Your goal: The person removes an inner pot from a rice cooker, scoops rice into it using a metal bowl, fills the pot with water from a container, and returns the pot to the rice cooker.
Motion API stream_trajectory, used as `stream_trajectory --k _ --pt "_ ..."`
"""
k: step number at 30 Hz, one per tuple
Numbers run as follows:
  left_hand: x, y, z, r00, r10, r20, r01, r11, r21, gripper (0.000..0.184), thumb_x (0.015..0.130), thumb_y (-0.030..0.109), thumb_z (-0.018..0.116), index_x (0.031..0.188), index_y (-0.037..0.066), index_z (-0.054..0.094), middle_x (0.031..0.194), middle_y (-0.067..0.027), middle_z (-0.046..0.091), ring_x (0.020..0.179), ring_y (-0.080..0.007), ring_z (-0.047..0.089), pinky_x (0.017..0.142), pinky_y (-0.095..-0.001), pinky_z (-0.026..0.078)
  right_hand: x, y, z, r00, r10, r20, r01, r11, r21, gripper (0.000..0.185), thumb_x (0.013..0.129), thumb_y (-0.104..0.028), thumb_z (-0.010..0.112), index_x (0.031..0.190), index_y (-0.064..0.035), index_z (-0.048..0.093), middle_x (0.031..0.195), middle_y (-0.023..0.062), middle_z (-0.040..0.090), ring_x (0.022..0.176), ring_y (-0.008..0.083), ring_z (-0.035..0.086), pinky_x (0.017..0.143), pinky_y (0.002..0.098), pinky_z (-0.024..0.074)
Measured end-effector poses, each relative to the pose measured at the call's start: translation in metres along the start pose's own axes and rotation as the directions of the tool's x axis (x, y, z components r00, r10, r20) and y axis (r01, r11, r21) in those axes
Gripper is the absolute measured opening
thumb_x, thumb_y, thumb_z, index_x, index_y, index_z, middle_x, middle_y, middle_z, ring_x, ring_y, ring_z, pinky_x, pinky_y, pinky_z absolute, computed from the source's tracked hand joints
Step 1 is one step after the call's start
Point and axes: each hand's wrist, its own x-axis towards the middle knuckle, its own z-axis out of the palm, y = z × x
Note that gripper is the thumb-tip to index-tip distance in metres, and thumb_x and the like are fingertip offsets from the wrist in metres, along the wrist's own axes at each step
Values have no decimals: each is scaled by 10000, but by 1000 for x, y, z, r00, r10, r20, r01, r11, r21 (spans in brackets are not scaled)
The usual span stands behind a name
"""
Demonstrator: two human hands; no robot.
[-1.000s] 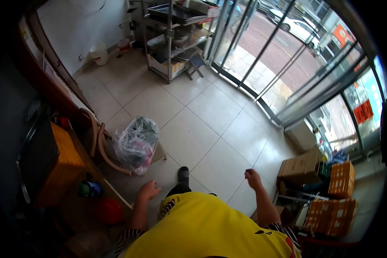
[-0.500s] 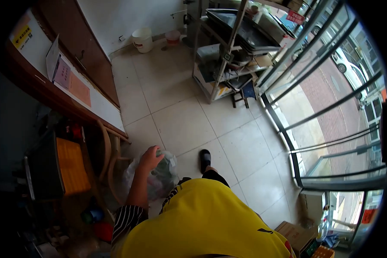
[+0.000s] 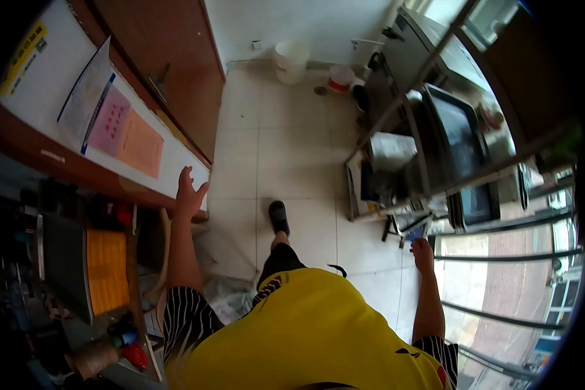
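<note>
Floor (image 3: 315, 237) lies open between left grip (image 3: 190, 195) and right grip (image 3: 422, 253), a metal rack (image 3: 500, 170) blocking front right

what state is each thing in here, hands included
left hand: empty, fingers spread
right hand: fingers curled, nothing visible in it
brown door: appears shut
white bucket: upright
plastic bag: crumpled, partly hidden
black shoe: worn
</note>
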Motion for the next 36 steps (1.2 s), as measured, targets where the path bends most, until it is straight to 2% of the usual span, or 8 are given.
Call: stream_trajectory --k 4,6,7,9,12,16,30,36 --pt "182 -40 0 968 77 -241 -49 992 120 831 840 179 748 1494 16 261 1452 -210 406 1211 -350 525 1010 -416 451 57 26 64 961 -133 241 200 938 -281 302 964 -276 589 1173 -58 602 929 107 698 860 245 670 801 365 524" --pt "268 -41 -14 967 122 -224 -77 977 200 803 850 171 713 1477 -39 258 1528 -271 298 1433 -384 288 1192 -408 230 58 -75 68 766 249 593 29 908 -418 366 938 -340 639 1177 -63 619 1022 112 700 963 265 667 845 355 522" --pt "302 -33 -23 970 57 -236 4 968 249 792 844 148 699 1471 -50 258 1528 -273 298 1428 -381 299 1192 -404 232 71 -105 73 596 120 794 305 881 -362 424 925 -405 649 1176 -63 633 991 131 706 959 285 671 849 377 526" --pt "368 -51 -42 958 75 -277 -2 967 255 792 831 128 691 1471 -58 264 1535 -275 298 1439 -390 287 1191 -407 241 95 -107 90 566 397 723 -42 889 -456 451 918 -434 647 1179 -67 639 1009 147 705 955 303 672 859 394 525" --pt "442 -78 -70 950 -39 -311 149 929 338 812 836 182 691 1480 -61 261 1521 -283 328 1422 -405 317 1184 -405 255 151 -187 85 783 334 525 -89 895 -437 453 898 -415 666 1181 -63 639 1031 158 706 973 311 671 861 390 526" --pt "473 -100 -74 922 -126 -366 299 834 464 815 816 247 714 1463 -40 310 1497 -264 364 1412 -410 313 1165 -456 282 257 -223 93 756 383 531 -124 880 -458 480 895 -404 657 1221 -53 630 1128 166 688 1072 326 647 912 404 506" --pt "481 7 24 669 -467 -578 676 705 213 671 849 236 698 1386 -66 432 1407 -273 474 1320 -397 449 1114 -408 350 875 -265 215 545 169 821 469 751 -466 367 888 -386 611 1023 -52 686 1053 199 685 1023 396 630 873 465 509" --pt "501 99 86 680 -499 -537 723 340 601 448 962 113 567 1354 -75 457 1357 -288 506 1260 -423 492 1058 -424 400 1157 -333 238 911 -138 388 296 876 -382 308 892 -274 647 1065 -21 635 1016 207 685 967 391 646 816 466 518"
